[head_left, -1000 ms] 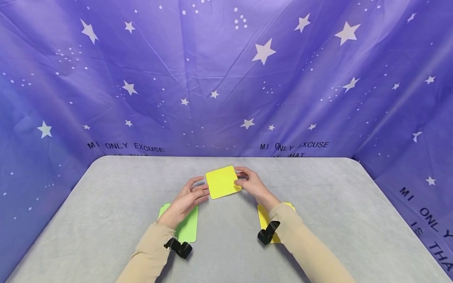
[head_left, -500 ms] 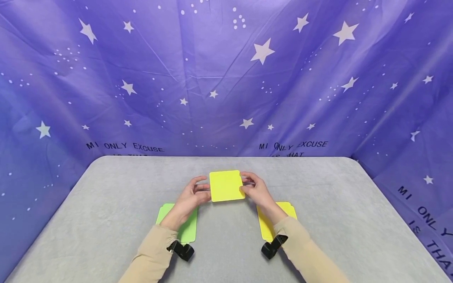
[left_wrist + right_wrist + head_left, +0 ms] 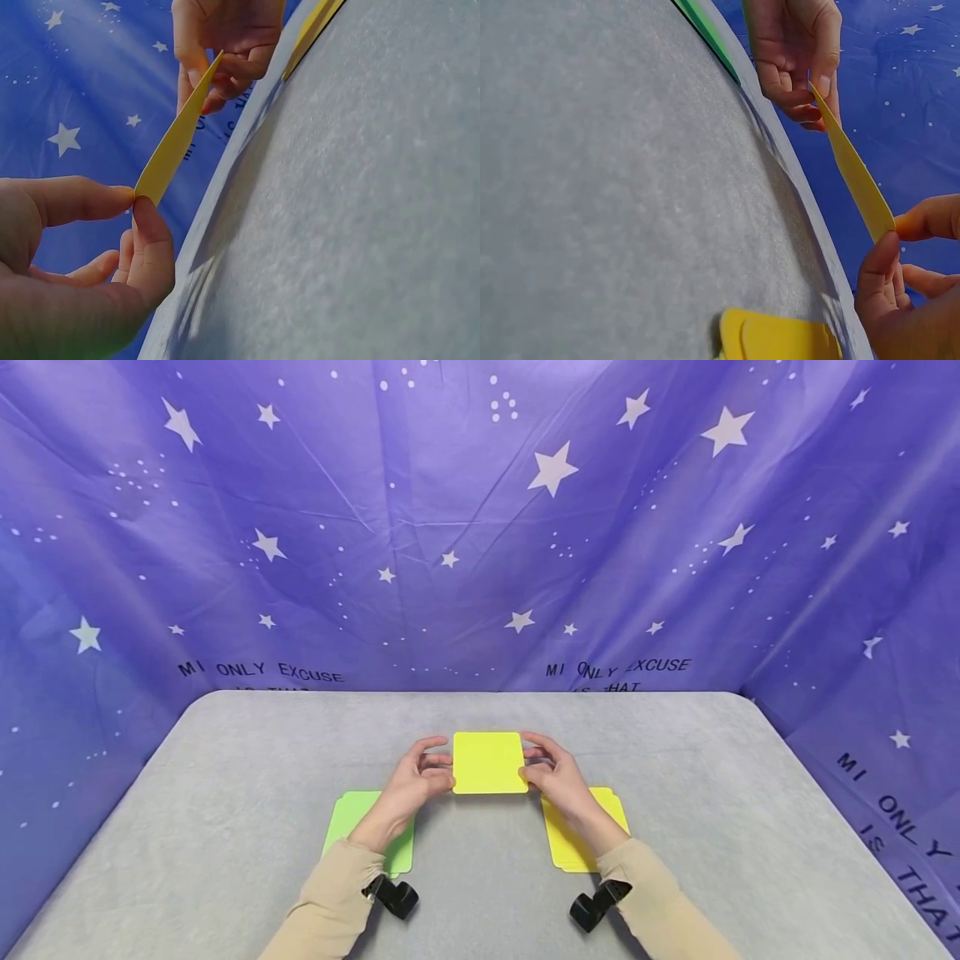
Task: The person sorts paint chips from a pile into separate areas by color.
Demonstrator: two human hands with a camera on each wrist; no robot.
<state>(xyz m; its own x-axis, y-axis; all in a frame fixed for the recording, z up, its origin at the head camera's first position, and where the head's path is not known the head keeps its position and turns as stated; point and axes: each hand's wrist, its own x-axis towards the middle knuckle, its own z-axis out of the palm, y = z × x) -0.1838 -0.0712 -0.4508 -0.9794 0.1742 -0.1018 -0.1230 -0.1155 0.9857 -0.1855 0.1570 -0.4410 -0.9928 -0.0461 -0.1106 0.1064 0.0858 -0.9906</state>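
Note:
A thin yellow card [image 3: 489, 763] with rounded corners is held above the table by both hands. My left hand [image 3: 411, 787] pinches its left edge between thumb and index finger, as the left wrist view confirms. The opposite edge is pinched by my right hand [image 3: 564, 785], with the thumb on the near face. Seen nearly edge-on, the card [image 3: 855, 184] looks slightly bent in the right wrist view. Green cards [image 3: 352, 814] lie under my left forearm and yellow cards [image 3: 613, 812] under my right, each pile partly covered.
The grey tabletop [image 3: 480, 893] has rounded back corners. Behind and beside it hangs a purple-blue cloth [image 3: 450, 485] with stars and lettering. Small black cameras [image 3: 396, 897] are strapped to both wrists.
The yellow card has straightened from a tilt and shifted slightly right and nearer. Its face looks shorter now. My left hand, earlier beside the card, now pinches its left edge.

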